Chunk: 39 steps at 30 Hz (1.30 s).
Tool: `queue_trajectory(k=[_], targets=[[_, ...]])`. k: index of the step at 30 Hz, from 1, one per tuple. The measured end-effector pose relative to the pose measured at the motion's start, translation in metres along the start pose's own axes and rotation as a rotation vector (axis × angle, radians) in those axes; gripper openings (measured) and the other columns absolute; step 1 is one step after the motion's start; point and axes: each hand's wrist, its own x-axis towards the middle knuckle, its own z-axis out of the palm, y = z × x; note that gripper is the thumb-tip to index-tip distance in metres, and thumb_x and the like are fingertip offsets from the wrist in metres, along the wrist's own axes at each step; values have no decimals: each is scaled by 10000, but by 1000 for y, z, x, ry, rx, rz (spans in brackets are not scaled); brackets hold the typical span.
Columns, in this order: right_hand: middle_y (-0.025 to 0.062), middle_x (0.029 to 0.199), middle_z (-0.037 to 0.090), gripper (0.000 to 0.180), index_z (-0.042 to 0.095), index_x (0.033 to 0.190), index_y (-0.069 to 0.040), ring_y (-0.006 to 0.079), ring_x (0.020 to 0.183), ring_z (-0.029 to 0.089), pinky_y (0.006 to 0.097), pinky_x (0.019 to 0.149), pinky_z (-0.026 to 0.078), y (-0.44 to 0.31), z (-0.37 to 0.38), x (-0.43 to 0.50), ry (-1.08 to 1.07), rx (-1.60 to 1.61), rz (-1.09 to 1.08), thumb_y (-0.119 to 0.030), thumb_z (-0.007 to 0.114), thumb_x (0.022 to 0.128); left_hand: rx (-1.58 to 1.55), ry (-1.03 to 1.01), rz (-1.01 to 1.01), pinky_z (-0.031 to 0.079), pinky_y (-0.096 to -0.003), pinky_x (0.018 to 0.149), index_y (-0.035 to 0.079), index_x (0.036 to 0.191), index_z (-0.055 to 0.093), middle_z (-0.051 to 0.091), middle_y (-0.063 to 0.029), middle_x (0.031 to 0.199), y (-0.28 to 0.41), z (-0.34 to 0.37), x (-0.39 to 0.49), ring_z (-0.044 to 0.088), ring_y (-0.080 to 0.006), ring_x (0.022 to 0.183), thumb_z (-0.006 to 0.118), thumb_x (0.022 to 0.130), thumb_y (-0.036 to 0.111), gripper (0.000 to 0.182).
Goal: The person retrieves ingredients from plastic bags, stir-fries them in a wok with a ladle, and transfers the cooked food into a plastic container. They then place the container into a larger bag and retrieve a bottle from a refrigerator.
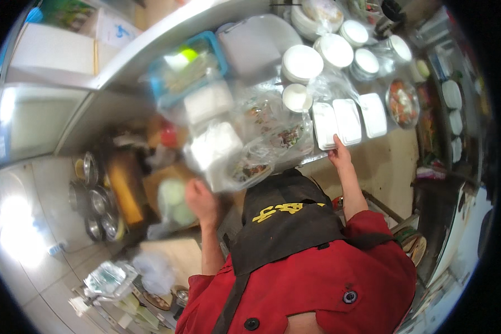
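Note:
My right hand (pixel 339 155) is at the front edge of a metal counter (pixel 313 158). Its thumb lies on the near end of a stack of white rectangular containers (pixel 326 127), with the fingers curled below. Beside that stack are two more white stacks, a middle one (pixel 347 121) and a right one (pixel 373 115). My left hand (pixel 201 201) is blurred, its fingers curled, close to a white plastic-wrapped pack (pixel 217 144); whether it holds anything is unclear. Plastic-covered bowls of food (pixel 250 169) sit between my hands.
Stacks of round white bowls (pixel 302 62) stand farther back. A blue basket (pixel 219 50) is at the back left, and a bowl of red food (pixel 402 103) at the right. Left of me are a bag of pale green round vegetables (pixel 177 204) and metal pots (pixel 100 200).

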Motion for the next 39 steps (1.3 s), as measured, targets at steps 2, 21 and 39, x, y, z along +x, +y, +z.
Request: queue_trajectory(k=[2,21,39], targets=[[63,849,612,347,589,1033,-55,163,678,548,242,474,412,-4,1,0,35,-97,27,-266,764,820,-18,-35,-121,453,-433,767,-49,964,603,620,-226,914,-3,7,-21,581,-385,868,514,918,188,258],[113,1003,567,434,561,1131,-81,225,814,536,379,733,534,6,62,-42,-144,153,99,-277,744,791,154,-291,-256,487,-438,825,-24,1165,605,668,-195,959,-39,81,-29,631,-374,929,649,815,354,517],[117,1024,666,542,599,1123,106,194,898,633,308,847,479,97,143,-226,-635,-843,297,-272,738,760,-814,-104,-685,429,-284,657,-82,914,651,634,-55,786,-98,138,-20,515,-128,714,637,878,135,220]])
